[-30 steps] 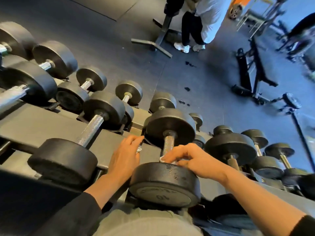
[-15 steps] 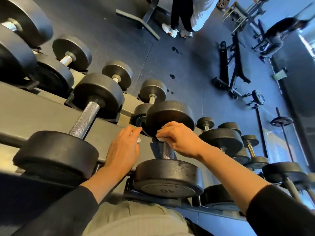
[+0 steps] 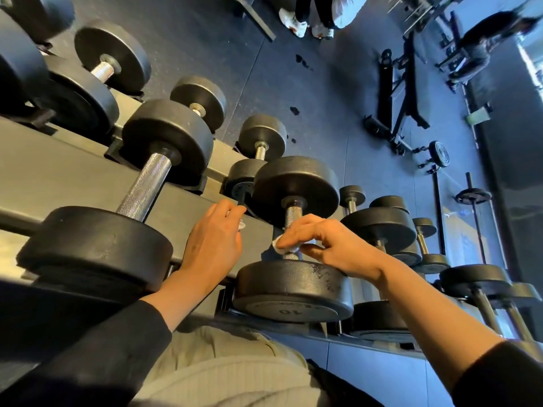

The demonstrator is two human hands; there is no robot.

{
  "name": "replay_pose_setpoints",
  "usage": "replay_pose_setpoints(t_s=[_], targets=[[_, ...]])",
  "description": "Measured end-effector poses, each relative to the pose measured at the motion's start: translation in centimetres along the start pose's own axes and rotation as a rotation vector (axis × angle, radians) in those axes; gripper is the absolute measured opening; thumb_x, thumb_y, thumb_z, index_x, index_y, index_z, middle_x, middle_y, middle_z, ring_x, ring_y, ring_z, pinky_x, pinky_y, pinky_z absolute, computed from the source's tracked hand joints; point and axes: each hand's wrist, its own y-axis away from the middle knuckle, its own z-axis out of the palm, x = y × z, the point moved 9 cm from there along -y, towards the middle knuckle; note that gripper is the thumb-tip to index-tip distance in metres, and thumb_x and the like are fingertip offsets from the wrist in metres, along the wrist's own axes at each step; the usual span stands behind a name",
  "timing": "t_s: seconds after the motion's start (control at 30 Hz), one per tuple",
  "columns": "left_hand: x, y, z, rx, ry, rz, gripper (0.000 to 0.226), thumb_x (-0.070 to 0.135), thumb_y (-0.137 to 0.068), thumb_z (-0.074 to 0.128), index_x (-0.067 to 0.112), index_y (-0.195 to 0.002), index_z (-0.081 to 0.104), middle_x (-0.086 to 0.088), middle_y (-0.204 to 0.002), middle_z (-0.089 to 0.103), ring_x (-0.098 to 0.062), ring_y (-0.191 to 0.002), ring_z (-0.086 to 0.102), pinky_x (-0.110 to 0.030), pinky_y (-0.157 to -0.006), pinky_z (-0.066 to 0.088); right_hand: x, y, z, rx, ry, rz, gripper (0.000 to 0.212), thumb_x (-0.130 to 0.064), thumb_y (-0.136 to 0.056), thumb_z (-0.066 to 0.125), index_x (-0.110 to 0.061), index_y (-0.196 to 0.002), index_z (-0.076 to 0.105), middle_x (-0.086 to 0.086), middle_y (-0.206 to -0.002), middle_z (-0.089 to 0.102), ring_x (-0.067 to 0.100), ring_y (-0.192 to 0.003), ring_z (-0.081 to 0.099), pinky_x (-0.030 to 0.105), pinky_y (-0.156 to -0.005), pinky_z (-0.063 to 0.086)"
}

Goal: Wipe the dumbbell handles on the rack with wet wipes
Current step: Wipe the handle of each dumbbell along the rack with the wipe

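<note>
Your right hand fingers pinch crumpled white wet wipe around knurled steel handle of black round-headed dumbbell marked 10; left hand fingers relaxed on grey metal rack.

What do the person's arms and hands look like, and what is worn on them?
Both arms wear black long sleeves, pushed up so the forearms are bare. The left sleeve ends below the elbow; the right sleeve ends at a similar height. The left hand and right hand are bare: no gloves, rings or watch are visible.
</note>
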Motion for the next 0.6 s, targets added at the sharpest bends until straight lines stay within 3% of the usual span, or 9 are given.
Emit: replay_pose_setpoints(t_s=[0.2, 0.37, 0.53, 0.6], targets=[[-0.1, 0.0, 0.3, -0.022, -0.001, -0.009, 0.038, -0.002, -0.076, 0.068, 0.006, -0.113, 0.062, -0.01, -0.101, 0.058, -0.026, -0.088, 0.056, -0.035, -0.062, 0.049, 1.0, 1.7, -0.6, 0.073, -0.293, 0.037, 0.025, 0.0, -0.08, 0.067, -0.02, -0.093, 0.075, -0.007, -0.102, 0.07, 0.009, -0.108, 0.057, 0.03, -0.098, 0.046], [0.0, 0.0, 0.3, -0.035, -0.023, -0.011, 0.04, -0.001, -0.076, 0.069, 0.007, -0.114, 0.061, -0.009, -0.101, 0.058, -0.025, -0.09, 0.056, -0.036, -0.065, 0.052, 2.0, 2.0, -0.7, 0.134, -0.32, 0.064, 0.02, -0.001, -0.078, 0.07, -0.019, -0.086, 0.076, -0.006, -0.098, 0.07, 0.01, -0.102, 0.061, 0.029, -0.092, 0.05], [0.0, 0.1, -0.1, -0.017, 0.03, -0.057, 0.042, -0.002, -0.081, 0.063, 0.009, -0.121, 0.06, -0.009, -0.108, 0.058, -0.025, -0.098, 0.056, -0.039, -0.072, 0.053, 2.6, 2.5, -2.7, 0.468, -0.226, 0.05, 0.019, -0.003, -0.078, 0.072, -0.021, -0.084, 0.075, -0.005, -0.096, 0.069, 0.007, -0.097, 0.063, 0.031, -0.09, 0.053], [0.7, 0.1, -0.3, -0.011, 0.012, -0.034, 0.043, -0.003, -0.081, 0.062, 0.009, -0.121, 0.059, -0.009, -0.108, 0.057, -0.026, -0.098, 0.055, -0.035, -0.073, 0.05, 2.4, 2.0, -3.3, 0.524, -0.256, 0.008, 0.02, -0.001, -0.079, 0.071, -0.017, -0.09, 0.075, -0.003, -0.099, 0.068, 0.008, -0.098, 0.063, 0.03, -0.09, 0.053]])
